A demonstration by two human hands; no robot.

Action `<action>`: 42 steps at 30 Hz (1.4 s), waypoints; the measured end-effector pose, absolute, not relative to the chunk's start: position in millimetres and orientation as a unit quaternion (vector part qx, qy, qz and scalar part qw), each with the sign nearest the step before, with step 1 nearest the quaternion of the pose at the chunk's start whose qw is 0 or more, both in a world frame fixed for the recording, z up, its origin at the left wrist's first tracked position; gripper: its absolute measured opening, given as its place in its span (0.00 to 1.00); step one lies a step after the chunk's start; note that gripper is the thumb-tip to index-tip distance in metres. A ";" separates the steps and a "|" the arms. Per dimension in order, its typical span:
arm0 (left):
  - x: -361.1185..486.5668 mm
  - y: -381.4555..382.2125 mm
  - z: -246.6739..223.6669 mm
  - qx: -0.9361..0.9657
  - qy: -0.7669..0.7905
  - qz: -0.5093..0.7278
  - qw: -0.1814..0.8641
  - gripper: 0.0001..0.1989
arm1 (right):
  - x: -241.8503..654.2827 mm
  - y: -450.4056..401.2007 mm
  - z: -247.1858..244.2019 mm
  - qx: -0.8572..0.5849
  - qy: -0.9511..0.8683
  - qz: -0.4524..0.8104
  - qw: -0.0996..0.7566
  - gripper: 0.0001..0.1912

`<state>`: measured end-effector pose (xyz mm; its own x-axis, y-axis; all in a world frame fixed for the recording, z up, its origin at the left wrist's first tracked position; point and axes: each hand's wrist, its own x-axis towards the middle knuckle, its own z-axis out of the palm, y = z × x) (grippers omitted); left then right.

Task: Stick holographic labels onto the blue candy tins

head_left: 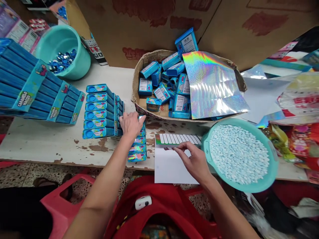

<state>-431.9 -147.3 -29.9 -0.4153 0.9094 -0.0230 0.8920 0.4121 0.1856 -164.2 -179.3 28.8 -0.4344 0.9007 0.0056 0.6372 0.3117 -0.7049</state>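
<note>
My left hand (131, 124) rests palm down over the far end of a short row of blue candy tins (137, 148), its fingers apart. The nearest tins in this row carry shiny rainbow stickers on their ends; my hand hides the farther ones. My right hand (194, 161) pinches a small, thin, shiny sticker (169, 148) between thumb and forefinger. It is just above a sticker sheet (178, 138) with a row of white, blank slots. The sheet's white lower part (169, 169) overhangs the table's front edge.
Left stand banded tin packs (99, 114), a tall tin stack (32, 83) and a bucket (79, 56) of blue metallic pieces. A cardboard tray (154, 114) of loose tins lies behind, partly under a holographic sheet (214, 86). A basin (272, 162) of pale candies stands right.
</note>
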 end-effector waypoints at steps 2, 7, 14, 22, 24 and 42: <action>-431.5 -145.4 -32.6 0.534 0.840 0.083 0.055 0.19 | -173.9 -177.7 33.1 -0.479 -0.788 0.326 0.209 0.07; -450.0 -139.8 -42.8 0.519 0.839 0.105 0.127 0.23 | -184.6 -178.0 33.2 -0.470 -0.789 0.333 0.214 0.08; -445.0 -162.5 -55.4 0.516 0.815 0.132 0.231 0.22 | -194.6 -180.8 39.2 -0.474 -0.765 0.375 0.223 0.09; -402.3 -228.6 5.5 0.443 0.705 0.436 0.342 0.26 | -210.3 -178.6 57.1 -0.457 -0.760 0.400 0.232 0.08; -387.7 -243.6 11.0 0.396 0.633 0.467 0.473 0.27 | -219.0 -182.7 54.6 -0.454 -0.738 0.442 0.234 0.08; -461.8 -238.8 -32.2 0.387 0.765 0.340 0.387 0.17 | -320.8 -189.4 -40.7 -0.571 -0.706 0.316 0.276 0.09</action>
<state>-461.8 -238.8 -32.2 -0.4007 0.8549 -0.3295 0.3285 0.4697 0.8194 -320.8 -189.4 -40.7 -0.1953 0.9803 0.0292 0.6319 0.1485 -0.7607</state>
